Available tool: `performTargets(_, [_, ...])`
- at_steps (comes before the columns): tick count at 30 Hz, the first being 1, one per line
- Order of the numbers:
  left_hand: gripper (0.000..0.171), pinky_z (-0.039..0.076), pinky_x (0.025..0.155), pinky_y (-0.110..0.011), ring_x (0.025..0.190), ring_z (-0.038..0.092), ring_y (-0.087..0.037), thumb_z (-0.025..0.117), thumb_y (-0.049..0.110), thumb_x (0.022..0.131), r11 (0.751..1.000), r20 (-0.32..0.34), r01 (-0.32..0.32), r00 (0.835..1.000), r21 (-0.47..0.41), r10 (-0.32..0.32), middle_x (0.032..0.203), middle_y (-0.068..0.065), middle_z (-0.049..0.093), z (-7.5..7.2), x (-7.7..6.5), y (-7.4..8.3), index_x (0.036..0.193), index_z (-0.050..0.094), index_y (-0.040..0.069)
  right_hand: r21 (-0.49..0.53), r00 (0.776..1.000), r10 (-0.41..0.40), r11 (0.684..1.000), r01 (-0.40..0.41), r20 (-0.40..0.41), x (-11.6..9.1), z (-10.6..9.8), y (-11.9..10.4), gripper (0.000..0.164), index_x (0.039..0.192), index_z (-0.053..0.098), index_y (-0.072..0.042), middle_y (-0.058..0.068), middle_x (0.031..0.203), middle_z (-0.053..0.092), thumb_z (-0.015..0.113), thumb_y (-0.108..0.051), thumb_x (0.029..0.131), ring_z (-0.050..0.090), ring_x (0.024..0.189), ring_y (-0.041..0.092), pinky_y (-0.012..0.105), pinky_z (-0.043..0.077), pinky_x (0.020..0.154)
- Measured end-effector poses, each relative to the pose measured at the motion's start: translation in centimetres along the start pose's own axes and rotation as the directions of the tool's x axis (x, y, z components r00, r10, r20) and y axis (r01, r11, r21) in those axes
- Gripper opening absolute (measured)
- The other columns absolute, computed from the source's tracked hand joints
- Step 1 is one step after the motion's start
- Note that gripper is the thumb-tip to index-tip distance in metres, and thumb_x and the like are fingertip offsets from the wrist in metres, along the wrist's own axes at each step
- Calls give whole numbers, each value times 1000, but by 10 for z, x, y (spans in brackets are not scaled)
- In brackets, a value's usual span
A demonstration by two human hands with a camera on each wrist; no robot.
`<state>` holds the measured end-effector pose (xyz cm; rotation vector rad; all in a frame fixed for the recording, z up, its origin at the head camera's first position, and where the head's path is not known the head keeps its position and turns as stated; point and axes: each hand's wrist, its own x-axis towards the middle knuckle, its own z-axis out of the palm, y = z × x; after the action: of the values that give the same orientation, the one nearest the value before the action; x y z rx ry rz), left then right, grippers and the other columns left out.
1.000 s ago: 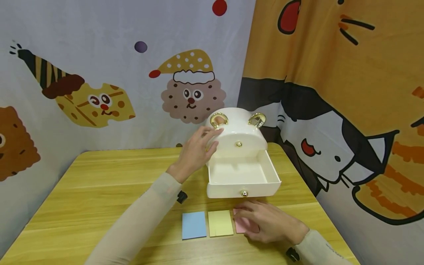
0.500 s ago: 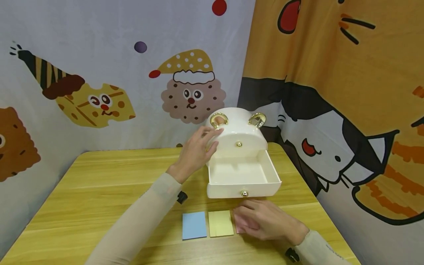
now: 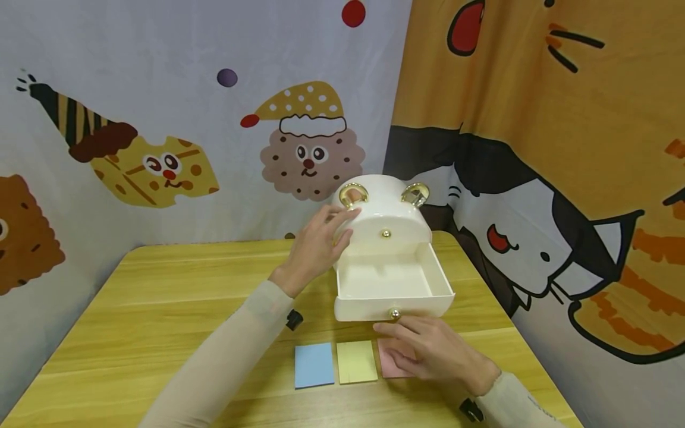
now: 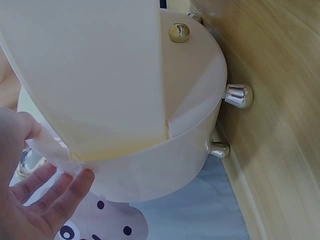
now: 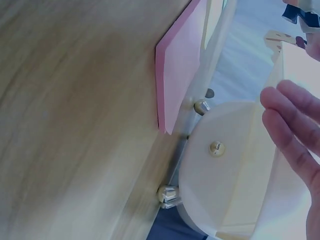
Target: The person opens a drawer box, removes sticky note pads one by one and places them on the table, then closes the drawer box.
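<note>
A white box with gold ear-shaped trims (image 3: 382, 205) stands at the table's back right. Its lower drawer (image 3: 369, 308) is pulled out, with nothing inside. My left hand (image 3: 316, 246) rests against the box's left side. In the left wrist view its fingers (image 4: 67, 200) lie extended along the white shell. My right hand (image 3: 446, 356) hovers over a pink sticky-note pad (image 3: 393, 370) and partly covers it in the head view. Seen from the right wrist, the fingers (image 5: 290, 132) are loosely extended, hold nothing and stay apart from the pink pad (image 5: 180, 70).
Left of the pink pad lie a yellow sticky-note pad (image 3: 356, 361) and a blue one (image 3: 314, 365), in a row before the drawer. Gold knobs (image 3: 395, 313) stick out from the drawer fronts. A printed curtain (image 3: 176, 53) hangs behind the wooden table (image 3: 176, 309).
My right hand's fingers bunched together over the pink pad half a second ago; now they have spread and lifted from it. The left hand, box and pads look unmoved.
</note>
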<state>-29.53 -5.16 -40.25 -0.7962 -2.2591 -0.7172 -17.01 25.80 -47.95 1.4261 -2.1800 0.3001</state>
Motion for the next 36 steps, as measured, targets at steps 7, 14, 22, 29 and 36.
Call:
performTargets(7, [48,69,80,-39,114,78,-29,77,19,115,1000,2,7,1000,-6,-7,143,-16,71,-1,0,0,162,70,18,-42,996,67,997,-70,-65,1,0,-1,62,154,74,-18,-4,109,81,92,-23,95,76,88,8,30,67,76])
performTargets(14, [48,69,82,-39,115,78,-29,76,20,115,1000,16,12,1000,-6,-12,143,-16,70,-1,0,0,163,69,18,-74,981,88,992,-102,-173,5,2,4,39,141,80,-10,0,111,85,60,-36,120,82,90,12,34,71,78])
performTargets(22, [48,69,81,-40,115,78,-30,76,20,115,1000,11,7,1000,-8,-7,143,-16,70,0,0,0,163,69,18,-90,966,80,990,-105,-244,7,3,6,36,132,84,-9,1,109,85,61,-34,120,80,85,13,30,69,72])
performTargets(29, [47,68,78,-39,114,77,-30,75,21,116,1000,25,23,999,-3,-23,144,-16,70,0,0,-1,163,69,19,-81,966,95,990,-118,-240,6,3,5,34,130,85,-10,2,109,83,60,-31,121,81,87,15,30,70,73])
performTargets(36, [47,69,84,-42,115,76,-30,74,20,116,1000,29,15,999,3,-15,143,-16,70,0,0,-1,163,69,19,-93,966,85,989,-111,-245,6,2,5,34,127,85,-10,2,108,82,60,-31,120,80,86,15,29,69,71])
